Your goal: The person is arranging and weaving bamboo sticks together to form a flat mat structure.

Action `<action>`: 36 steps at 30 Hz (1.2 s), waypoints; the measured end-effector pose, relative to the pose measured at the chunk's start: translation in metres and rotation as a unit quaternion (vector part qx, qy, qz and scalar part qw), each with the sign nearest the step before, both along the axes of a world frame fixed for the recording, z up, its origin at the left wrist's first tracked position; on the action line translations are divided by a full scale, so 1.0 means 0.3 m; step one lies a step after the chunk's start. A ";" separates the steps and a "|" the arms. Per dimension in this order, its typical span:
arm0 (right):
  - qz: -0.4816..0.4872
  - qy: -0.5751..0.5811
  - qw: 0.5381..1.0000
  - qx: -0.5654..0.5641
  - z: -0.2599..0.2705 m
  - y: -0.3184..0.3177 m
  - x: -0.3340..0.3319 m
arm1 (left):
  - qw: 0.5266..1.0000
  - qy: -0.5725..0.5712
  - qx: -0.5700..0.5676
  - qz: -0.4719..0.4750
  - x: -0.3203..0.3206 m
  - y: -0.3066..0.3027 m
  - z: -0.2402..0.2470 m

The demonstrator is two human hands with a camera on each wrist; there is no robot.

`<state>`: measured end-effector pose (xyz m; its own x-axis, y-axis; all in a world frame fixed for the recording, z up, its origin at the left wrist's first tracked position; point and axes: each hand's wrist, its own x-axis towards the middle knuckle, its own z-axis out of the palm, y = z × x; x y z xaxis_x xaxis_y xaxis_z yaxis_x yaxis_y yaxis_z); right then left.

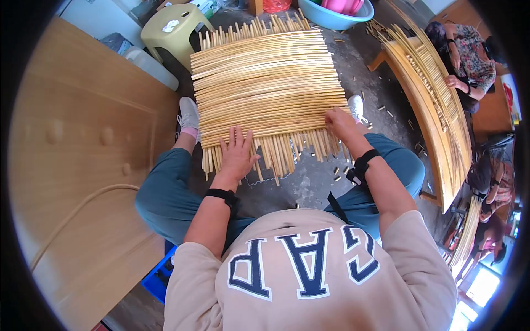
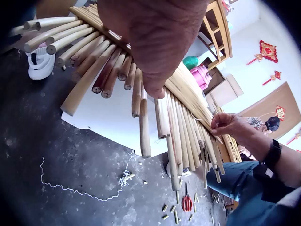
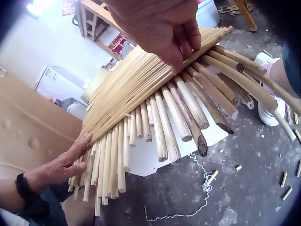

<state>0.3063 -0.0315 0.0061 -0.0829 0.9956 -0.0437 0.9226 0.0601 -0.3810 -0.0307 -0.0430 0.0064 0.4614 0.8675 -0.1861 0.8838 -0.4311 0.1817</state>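
Note:
A wide layer of thin wooden sticks (image 1: 270, 83) lies side by side on a lower row of sticks (image 1: 277, 151) set crosswise, whose ends jut out towards me. My left hand (image 1: 237, 154) rests with spread fingers on the near left part of the top layer. At the near right corner, my right hand (image 1: 341, 126) has its fingers bent and pinches the end of the nearest stick (image 3: 155, 89) between thumb and fingertips. Under the jutting ends, a white sheet (image 2: 99, 127) shows in the left wrist view.
White string (image 2: 80, 192), red-handled scissors (image 2: 187, 202) and short cut pieces (image 1: 337, 177) lie on the floor. A stool (image 1: 171, 27) and a blue basin (image 1: 337, 16) stand beyond the sticks. To the right, a person (image 1: 469, 60) works at a wooden bench (image 1: 419, 99). A wooden panel (image 1: 94, 127) stands left.

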 end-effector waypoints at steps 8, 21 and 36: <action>-0.001 -0.031 0.999 0.019 0.006 -0.003 -0.023 | 1.000 0.002 -0.006 0.007 -0.002 0.000 -0.003; 0.075 -0.169 0.983 0.008 -0.064 -0.029 -0.300 | 1.000 0.011 -0.014 0.014 0.019 0.001 0.018; 0.078 -0.126 0.989 0.020 -0.064 -0.034 -0.287 | 0.994 -0.004 0.093 0.060 0.079 0.203 -0.081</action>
<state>0.2203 -0.0417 -0.0132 -0.2270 0.9730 -0.0429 0.9663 0.2195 -0.1343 -0.0070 0.0178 -0.0180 0.3534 0.9354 -0.0142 0.9297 -0.3495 0.1161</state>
